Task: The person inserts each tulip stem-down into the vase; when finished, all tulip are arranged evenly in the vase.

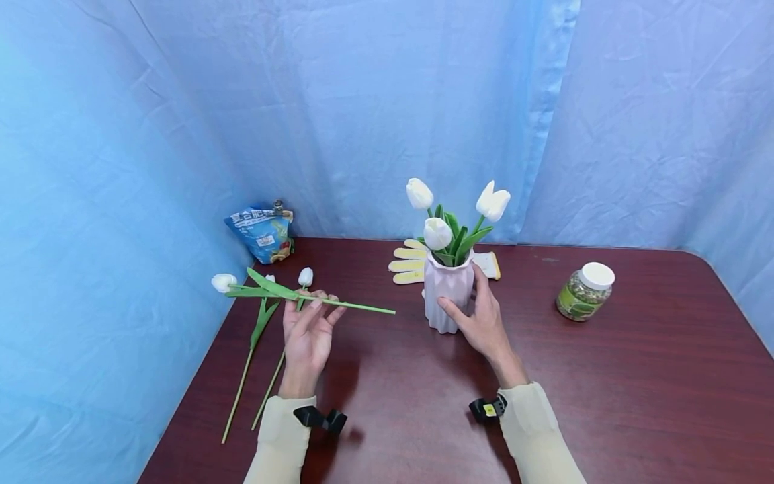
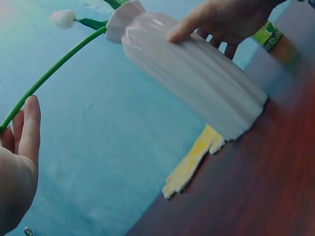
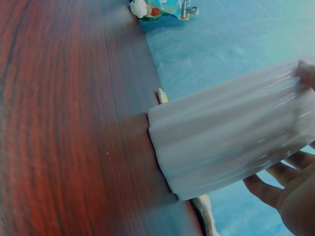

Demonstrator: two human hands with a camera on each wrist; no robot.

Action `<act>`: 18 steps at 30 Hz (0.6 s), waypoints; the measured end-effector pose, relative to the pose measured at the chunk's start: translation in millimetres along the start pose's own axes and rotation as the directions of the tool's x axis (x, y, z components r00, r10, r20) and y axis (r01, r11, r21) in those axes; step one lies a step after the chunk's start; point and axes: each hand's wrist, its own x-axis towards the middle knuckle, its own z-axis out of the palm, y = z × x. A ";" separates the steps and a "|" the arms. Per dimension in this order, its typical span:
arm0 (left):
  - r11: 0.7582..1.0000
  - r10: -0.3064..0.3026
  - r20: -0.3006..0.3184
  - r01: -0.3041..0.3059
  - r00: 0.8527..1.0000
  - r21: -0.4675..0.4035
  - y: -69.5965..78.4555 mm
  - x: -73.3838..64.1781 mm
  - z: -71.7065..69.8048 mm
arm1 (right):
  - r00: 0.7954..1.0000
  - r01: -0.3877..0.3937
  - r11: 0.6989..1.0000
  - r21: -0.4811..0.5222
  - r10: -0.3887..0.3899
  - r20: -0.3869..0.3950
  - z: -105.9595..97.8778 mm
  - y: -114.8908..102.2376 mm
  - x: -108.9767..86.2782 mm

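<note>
My left hand (image 1: 308,339) pinches an artificial white tulip (image 1: 273,287) by its green stem, between thumb and fingers. The tulip lies nearly level, bloom to the left and bare stem end toward the vase. My right hand (image 1: 484,321) grips the side of a pale pink fluted vase (image 1: 440,296), thumb in front and fingers around its right side. The vase stands upright on the table with three white tulips (image 1: 437,234) in it. Two more tulips, one with its leaf (image 1: 263,323) showing, the other with its bloom (image 1: 306,277), lie on the table beyond and left of my left hand.
A yellow-and-white work glove (image 1: 408,262) lies behind the vase. To the right stands a clear jar (image 1: 585,293) with a white lid. A blue bag (image 1: 260,232) with a clip sits at the back left corner. Blue curtains (image 1: 375,121) border the dark red table (image 1: 399,417).
</note>
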 end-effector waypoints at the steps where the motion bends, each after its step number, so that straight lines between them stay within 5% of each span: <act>1: 1.000 0.000 0.001 0.000 1.000 0.005 -0.5 1.0 2.5 | 1.000 -0.002 1.000 0.001 0.002 0.001 -0.1 -0.1 0.1; 18: 1.000 0.018 0.017 -0.018 1.000 0.006 -17.8 15.2 32.5 | 1.000 0.014 1.000 0.001 -0.014 -0.004 0.9 1.5 0.0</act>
